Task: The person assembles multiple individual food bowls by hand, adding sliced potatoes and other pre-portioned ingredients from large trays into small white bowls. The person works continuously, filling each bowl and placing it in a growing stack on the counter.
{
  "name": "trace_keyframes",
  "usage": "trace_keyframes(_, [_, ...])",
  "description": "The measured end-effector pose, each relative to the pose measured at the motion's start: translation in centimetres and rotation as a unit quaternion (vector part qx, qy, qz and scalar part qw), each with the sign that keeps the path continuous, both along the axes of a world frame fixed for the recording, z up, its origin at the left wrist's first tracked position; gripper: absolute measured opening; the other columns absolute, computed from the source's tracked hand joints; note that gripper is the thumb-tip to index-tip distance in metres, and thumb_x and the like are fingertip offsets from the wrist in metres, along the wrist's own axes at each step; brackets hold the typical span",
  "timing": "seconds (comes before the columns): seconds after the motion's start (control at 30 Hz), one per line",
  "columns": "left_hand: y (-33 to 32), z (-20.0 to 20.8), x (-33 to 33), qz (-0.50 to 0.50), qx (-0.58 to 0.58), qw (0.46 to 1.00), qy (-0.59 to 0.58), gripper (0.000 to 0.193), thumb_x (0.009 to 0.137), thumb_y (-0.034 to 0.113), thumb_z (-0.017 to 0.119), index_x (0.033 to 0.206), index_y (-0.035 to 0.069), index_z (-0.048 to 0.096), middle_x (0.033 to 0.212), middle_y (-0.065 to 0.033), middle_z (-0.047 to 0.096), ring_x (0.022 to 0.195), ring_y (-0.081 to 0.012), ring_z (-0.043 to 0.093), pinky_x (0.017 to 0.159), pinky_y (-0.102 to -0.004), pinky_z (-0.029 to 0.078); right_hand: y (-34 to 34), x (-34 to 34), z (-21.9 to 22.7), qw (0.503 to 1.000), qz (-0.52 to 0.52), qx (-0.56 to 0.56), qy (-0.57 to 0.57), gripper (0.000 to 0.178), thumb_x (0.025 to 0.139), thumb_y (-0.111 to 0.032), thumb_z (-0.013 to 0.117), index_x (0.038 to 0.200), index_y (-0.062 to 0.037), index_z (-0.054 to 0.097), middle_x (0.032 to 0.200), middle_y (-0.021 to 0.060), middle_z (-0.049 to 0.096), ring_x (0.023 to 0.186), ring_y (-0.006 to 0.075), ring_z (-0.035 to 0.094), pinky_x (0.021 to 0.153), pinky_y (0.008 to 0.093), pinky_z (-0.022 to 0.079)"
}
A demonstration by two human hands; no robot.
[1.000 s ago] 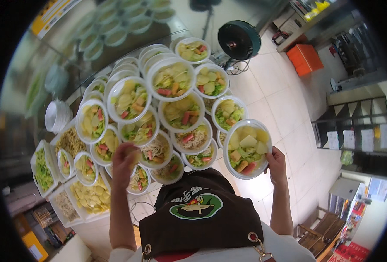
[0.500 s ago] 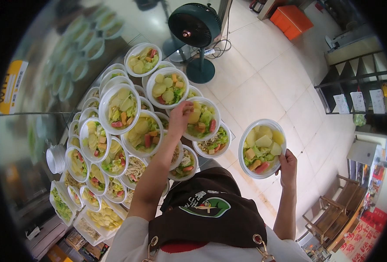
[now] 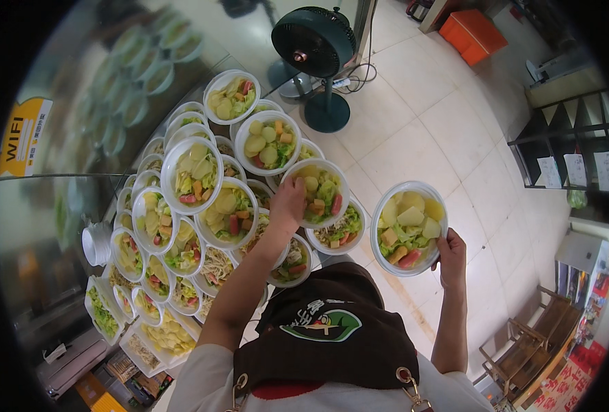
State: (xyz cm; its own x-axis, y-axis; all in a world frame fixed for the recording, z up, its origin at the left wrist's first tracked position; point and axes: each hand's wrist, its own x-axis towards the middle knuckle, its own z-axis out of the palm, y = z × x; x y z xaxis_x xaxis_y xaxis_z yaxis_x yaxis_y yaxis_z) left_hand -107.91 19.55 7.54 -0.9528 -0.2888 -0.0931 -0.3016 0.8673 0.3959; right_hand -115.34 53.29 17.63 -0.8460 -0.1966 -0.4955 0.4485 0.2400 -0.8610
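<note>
Bowl [image 3: 410, 228] w/ veg & potato held up off stack, R hand [image 3: 451, 255] fingers curled under rim; L hand [image 3: 288, 204] gripped rim of stacked bowl [image 3: 318, 192], mid-pickup probably, next lift needing level pull.

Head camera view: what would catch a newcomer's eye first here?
First, the crowd of white bowls heaped with vegetables, stacked in tiers across the left and centre. Next, the right hand holding one filled bowl out over the tiled floor, apart from the stack, while the left hand rests on the rim of a bowl in the pile. A dark standing fan rises at the top.
</note>
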Motion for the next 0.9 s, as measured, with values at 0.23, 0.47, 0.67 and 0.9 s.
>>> trace_keyframes(0.23, [-0.3, -0.7, -0.5, 0.043, -0.017, 0.999, -0.028, 0.021, 0.074, 0.004, 0.058, 0.093, 0.003, 0.048, 0.095, -0.0145, 0.052, 0.088, -0.0344, 0.056, 0.068, -0.044, 0.048, -0.2, -0.4, -0.2, 1.0, 0.004, 0.002, 0.002, 0.017, 0.093, -0.009, 0.043, 0.084, -0.0013, 0.055, 0.063, 0.0001, 0.053, 0.044, 0.0049, 0.044, 0.035, 0.0196, 0.037])
trace_keyframes(0.47, [-2.3, 0.4, 0.9, 0.033, 0.072, 0.995, 0.056, 0.014, 0.077, 0.009, 0.06, 0.087, 0.006, 0.051, 0.086, -0.0125, 0.056, 0.079, -0.0336, 0.058, 0.065, -0.0443, 0.047, 0.2, -0.2, -0.2, 1.0, 0.005, 0.009, 0.005, 0.017, 0.093, -0.01, 0.044, 0.085, -0.0011, 0.055, 0.063, 0.0002, 0.053, 0.044, 0.0052, 0.045, 0.035, 0.0201, 0.037])
trace_keyframes(0.67, [-3.6, 5.0, -1.7, 0.054, -0.038, 0.997, 0.049, 0.018, 0.077, 0.008, 0.06, 0.092, 0.006, 0.051, 0.089, -0.0119, 0.057, 0.08, -0.0317, 0.059, 0.065, -0.0428, 0.048, 0.3, 0.0, -0.2, 1.0, 0.003, 0.01, 0.006, 0.017, 0.094, -0.011, 0.044, 0.085, -0.0012, 0.055, 0.063, 0.0001, 0.053, 0.044, 0.0051, 0.045, 0.035, 0.02, 0.037])
trace_keyframes(0.9, [-7.6, 3.3, -3.9, 0.094, -0.157, 0.983, -0.001, 0.025, 0.08, 0.006, 0.055, 0.104, 0.005, 0.052, 0.097, -0.0115, 0.055, 0.089, -0.0306, 0.056, 0.07, -0.0419, 0.05, -0.5, 0.2, 0.4, 1.0, 0.023, 0.01, 0.005, 0.018, 0.094, -0.012, 0.045, 0.083, -0.0017, 0.055, 0.062, -0.0002, 0.052, 0.044, 0.0048, 0.044, 0.035, 0.0199, 0.037])
